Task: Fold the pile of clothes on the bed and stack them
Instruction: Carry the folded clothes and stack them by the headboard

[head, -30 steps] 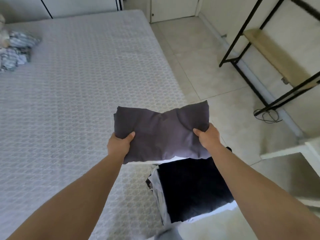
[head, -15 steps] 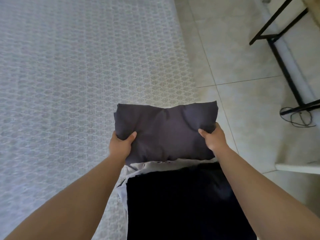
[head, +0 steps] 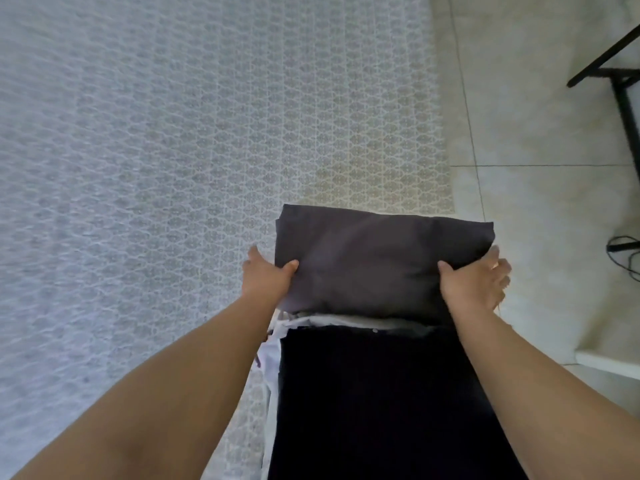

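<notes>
I hold a folded dark grey garment [head: 374, 261] by its two near corners. My left hand [head: 266, 275] pinches its left side with the thumb on top, and my right hand [head: 474, 282] grips its right side. The garment hangs over the far end of a stack of folded clothes at the bed's right edge. The top of that stack is a black folded piece [head: 374, 403], with light grey and white layers [head: 346, 320] showing under it.
The bed [head: 156, 168], with a white-grey patterned cover, fills the left and middle. To the right is a pale tiled floor [head: 540, 209], a black metal rack leg [head: 620, 84], a black cable [head: 623, 247] and a white ledge [head: 606, 365].
The view has tilted further down and nearer. Both hands have lowered the grey garment toward the far end of the stack, still gripping its two sides. The patterned pile at the bed's far left has left view.
</notes>
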